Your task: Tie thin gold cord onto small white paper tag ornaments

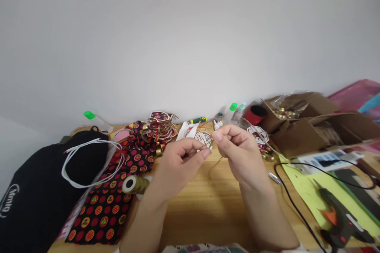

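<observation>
My left hand (pixel 184 162) is closed in a pinch, thumb against forefinger, over the wooden table. A tiny pale bit shows at its fingertips, too small to name. Close beside it, my right hand (pixel 237 150) also pinches, its fingertips slightly higher. A thin brown thread (pixel 216 165) curves down from the right fingers toward the table. Just behind the fingertips appears a round white piece with black line drawing (pixel 203 138), partly covered by the left hand. A spool of olive thread (pixel 135 184) lies left of my left wrist.
Black patterned fabric (pixel 102 217) and a black bag (pixel 44 189) with a white cable (pixel 67 170) lie left. A pile of ornaments with bells (pixel 162 126) stands behind. Cardboard boxes (pixel 314 134), a glue gun (pixel 341 217) and its black cord (pixel 292 199) occupy the right.
</observation>
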`<state>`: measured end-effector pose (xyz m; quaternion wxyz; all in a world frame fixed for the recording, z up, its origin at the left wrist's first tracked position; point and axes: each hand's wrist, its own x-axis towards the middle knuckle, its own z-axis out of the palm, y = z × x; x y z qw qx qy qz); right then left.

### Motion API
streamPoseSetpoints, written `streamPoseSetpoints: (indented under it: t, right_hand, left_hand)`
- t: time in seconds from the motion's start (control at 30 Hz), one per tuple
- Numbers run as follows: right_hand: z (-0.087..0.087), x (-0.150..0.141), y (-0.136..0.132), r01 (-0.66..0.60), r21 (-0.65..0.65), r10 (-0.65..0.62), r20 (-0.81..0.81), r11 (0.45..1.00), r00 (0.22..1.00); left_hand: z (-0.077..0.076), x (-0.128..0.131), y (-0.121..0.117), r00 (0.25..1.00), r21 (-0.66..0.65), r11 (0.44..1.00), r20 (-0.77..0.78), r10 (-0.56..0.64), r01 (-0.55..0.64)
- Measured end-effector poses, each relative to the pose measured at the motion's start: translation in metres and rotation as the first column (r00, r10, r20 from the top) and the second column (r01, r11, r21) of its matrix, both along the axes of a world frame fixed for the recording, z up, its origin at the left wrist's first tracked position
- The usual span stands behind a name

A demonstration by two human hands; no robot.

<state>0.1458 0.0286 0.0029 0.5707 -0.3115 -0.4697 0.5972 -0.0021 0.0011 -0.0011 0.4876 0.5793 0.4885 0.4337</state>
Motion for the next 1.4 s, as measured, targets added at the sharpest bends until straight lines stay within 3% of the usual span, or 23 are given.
streamPoseSetpoints:
  t: [0.2, 0.53, 0.87, 1.1, 1.4]
  right_hand:
    - [0.0, 0.002, 0.002, 0.014, 0.005, -0.014, -0.047, 1.0, 0.999]
    - [0.001, 0.004, 0.0, -0.006, -0.023, 0.005, -0.038, 1.0, 0.999]
    - [0.001, 0.005, -0.004, -0.132, -0.01, 0.131, -0.056, 0.991, 0.99]
    - [0.001, 0.005, -0.006, -0.11, -0.004, 0.11, 0.037, 0.994, 0.993]
    - [-0.001, 0.006, -0.006, -0.098, -0.008, 0.099, 0.094, 0.995, 0.991]
  left_hand:
    - [0.001, -0.001, 0.001, 0.996, -0.018, 0.997, -0.044, -0.079, 0.078]
    - [0.003, 0.001, 0.0, 0.995, -0.039, 0.996, -0.052, -0.086, 0.084]
    - [0.004, 0.001, -0.001, 0.988, -0.011, 0.989, 0.018, -0.15, 0.15]
    - [0.004, 0.002, -0.006, 0.987, -0.016, 0.997, 0.142, -0.072, 0.075]
    - [0.009, 0.0, -0.009, 0.995, -0.085, 0.996, 0.103, -0.001, 0.01]
